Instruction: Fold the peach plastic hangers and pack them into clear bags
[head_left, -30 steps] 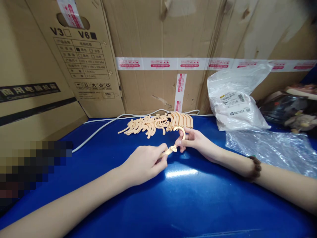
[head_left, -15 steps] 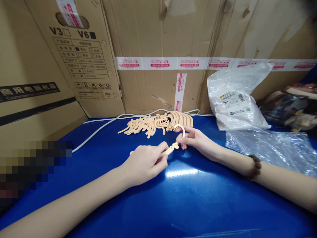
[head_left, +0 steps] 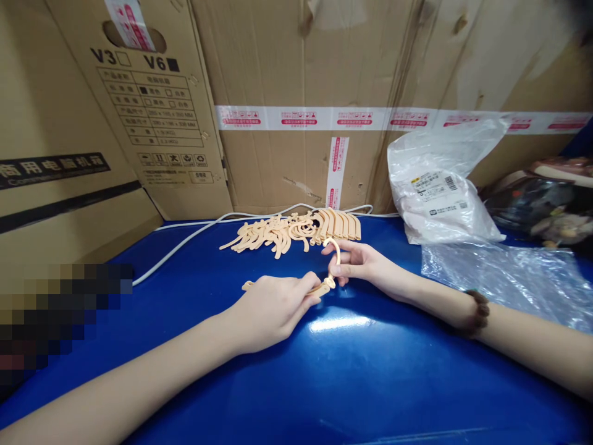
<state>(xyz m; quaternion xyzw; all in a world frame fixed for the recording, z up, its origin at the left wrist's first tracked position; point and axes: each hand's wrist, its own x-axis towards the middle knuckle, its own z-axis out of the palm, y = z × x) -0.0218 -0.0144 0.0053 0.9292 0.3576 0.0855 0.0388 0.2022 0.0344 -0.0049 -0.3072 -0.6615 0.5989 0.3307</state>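
Observation:
My left hand [head_left: 273, 312] is closed round a beige plastic hanger arm [head_left: 325, 288], whose far end shows past its knuckles on the left. My right hand [head_left: 364, 262] pinches a beige hanger hook [head_left: 338, 254] between thumb and fingers, with the curve upward. The base of the hook meets the right end of the arm; whether they are joined I cannot tell. Behind both hands lies a loose pile of hanger hooks and curved pieces [head_left: 273, 236]. Right of the pile, several hanger arms [head_left: 341, 225] are lined up side by side.
Cardboard boxes [head_left: 278, 62] stand along the back and left of the blue table [head_left: 361, 383]. A white cable [head_left: 180, 254] runs behind the pile. At the right are a labelled plastic bag [head_left: 440, 210], a flat clear bag [head_left: 504, 275] and a dark transparent bag [head_left: 523, 201].
The hook has come down slightly and its base now sits against the end of the arm. Both hands have stayed nearly in place, keeping their holds.

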